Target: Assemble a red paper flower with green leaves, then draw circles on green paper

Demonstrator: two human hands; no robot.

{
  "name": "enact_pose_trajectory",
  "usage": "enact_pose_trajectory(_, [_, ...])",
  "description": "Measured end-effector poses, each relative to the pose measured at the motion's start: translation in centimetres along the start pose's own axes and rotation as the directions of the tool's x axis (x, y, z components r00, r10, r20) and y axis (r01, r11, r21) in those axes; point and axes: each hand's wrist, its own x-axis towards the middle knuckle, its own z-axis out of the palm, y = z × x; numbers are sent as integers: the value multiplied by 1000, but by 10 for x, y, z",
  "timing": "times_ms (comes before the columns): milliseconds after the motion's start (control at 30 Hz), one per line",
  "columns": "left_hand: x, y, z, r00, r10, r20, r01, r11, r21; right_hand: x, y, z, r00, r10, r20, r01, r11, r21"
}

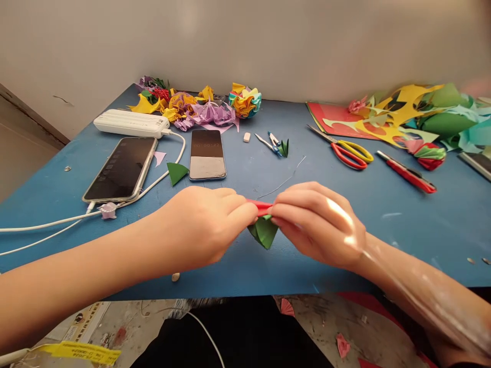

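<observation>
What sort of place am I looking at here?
Likely a paper-craft worktable: paper flowers heaped at the back of the blue table, scissors beside cut coloured sheets, left hand and right hand pinching a paper piece.

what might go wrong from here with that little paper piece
The left hand and right hand pinch the small red and green paper piece near the table edge; a slip could drop it to the floor. Tugging apart may tear it. The thin wire just behind could get swept by a hand.
</observation>
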Motion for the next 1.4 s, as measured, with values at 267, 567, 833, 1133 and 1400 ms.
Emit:
enact_pose_trajectory(267, [-1,-5,8,979,201,23,-199,930,308,-6,9,16,972,170,162,-213,928,304])
enact_pose_trajectory(567, [6,-20,14,918,-330,220,397,780,-484,-6,15,24,870,418,262,-490,674,553])
enact_pose_trajectory(833, [7,-14,21,880,-430,202,459,661,-594,-3,20,26,559,545,625,-768,58,637])
enact_pose_trajectory(1133, [9,-9,9,503,-671,545,762,47,-646,-6,22,28,566,693,447,-632,16,775])
enact_pose_trajectory(1400, [14,3,10,676,-406,614,411,-484,-772,-3,1,19,738,659,147,-526,424,737])
